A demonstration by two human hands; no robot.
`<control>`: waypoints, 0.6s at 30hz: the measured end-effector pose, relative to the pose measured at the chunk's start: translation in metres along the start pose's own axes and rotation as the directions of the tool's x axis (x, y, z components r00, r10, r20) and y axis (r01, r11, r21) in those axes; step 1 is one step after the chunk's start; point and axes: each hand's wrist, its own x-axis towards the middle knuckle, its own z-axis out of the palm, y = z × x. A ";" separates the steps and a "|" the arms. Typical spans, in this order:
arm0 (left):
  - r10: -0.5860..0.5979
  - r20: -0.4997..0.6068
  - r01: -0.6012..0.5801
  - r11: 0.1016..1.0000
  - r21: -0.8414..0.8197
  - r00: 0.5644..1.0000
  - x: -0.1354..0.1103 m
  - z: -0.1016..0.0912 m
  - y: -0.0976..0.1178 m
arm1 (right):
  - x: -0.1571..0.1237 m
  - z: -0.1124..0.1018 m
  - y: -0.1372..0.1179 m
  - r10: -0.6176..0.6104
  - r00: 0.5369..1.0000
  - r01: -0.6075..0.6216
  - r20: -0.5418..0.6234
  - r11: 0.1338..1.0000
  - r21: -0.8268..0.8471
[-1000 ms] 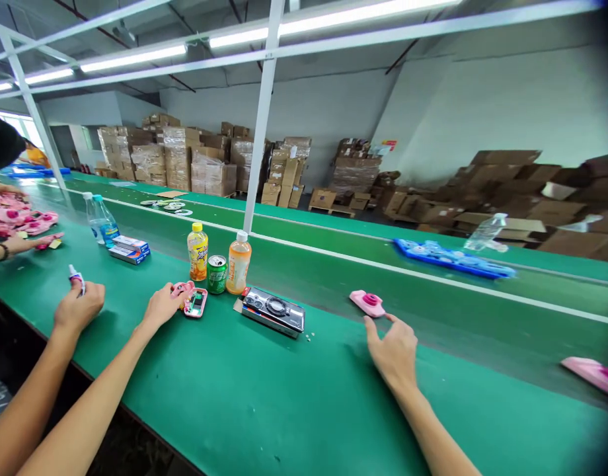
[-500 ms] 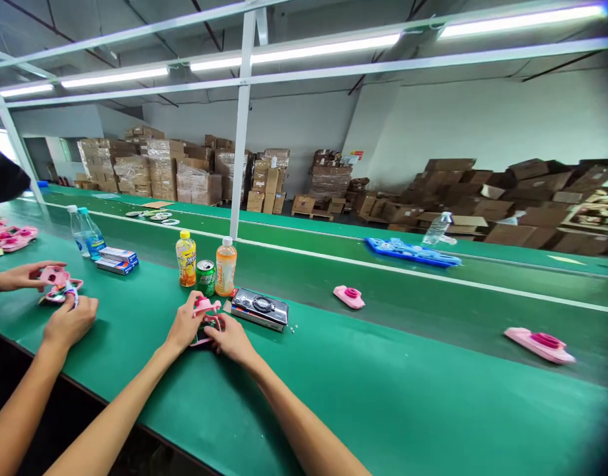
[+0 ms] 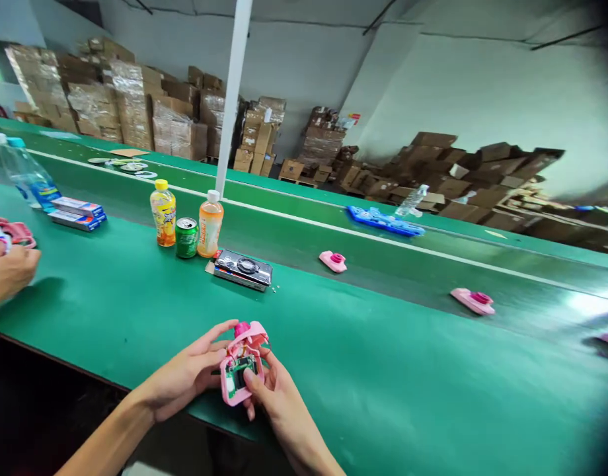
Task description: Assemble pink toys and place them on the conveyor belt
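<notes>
An opened pink toy camera is held between my two hands over the front of the green table. Its front shell, with a magenta lens ring, is tilted up, and a green circuit board shows inside the other half. My left hand grips the camera's left side, fingers closed along the shell. From the right, my right hand holds the lower half, its thumb pressing on the board. Thin wires seem to run between the two halves.
Beyond my hands stand a yellow-capped bottle, a green can, an orange drink bottle and a black camera on a box. Pink cameras lie on the belt. At far left, a co-worker's hand holds pink parts.
My hands have brought the pink camera closer to me and turned it so its inside faces up. The view has tilted down. Pink cameras on the belt appear further left in view.
</notes>
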 end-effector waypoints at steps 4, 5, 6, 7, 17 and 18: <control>0.021 -0.134 -0.023 1.000 -0.015 0.991 0.007 0.000 -0.009 | 0.000 0.004 -0.011 -0.042 0.998 0.041 -0.039 0.999 -0.025; 0.038 -0.168 -0.036 0.999 0.015 0.985 0.008 -0.002 -0.010 | -0.001 0.003 -0.012 -0.047 0.997 0.045 -0.053 0.998 -0.048; 0.066 -0.197 -0.054 0.996 0.069 0.978 0.008 -0.004 -0.011 | -0.003 0.003 -0.012 -0.042 0.997 0.037 -0.068 0.996 -0.076; 0.099 -0.219 -0.068 0.987 0.143 0.971 0.008 -0.007 -0.011 | -0.005 0.002 -0.012 -0.027 0.996 0.018 -0.083 0.994 -0.108; 0.238 -0.194 -0.105 0.846 0.523 0.952 -0.012 -0.026 -0.006 | -0.014 -0.002 -0.031 -0.279 0.959 0.099 -0.047 0.487 -0.868; 0.251 -0.204 -0.117 0.854 0.507 0.946 -0.013 -0.025 -0.005 | -0.009 -0.004 -0.036 -0.272 0.961 0.171 0.042 0.471 -0.865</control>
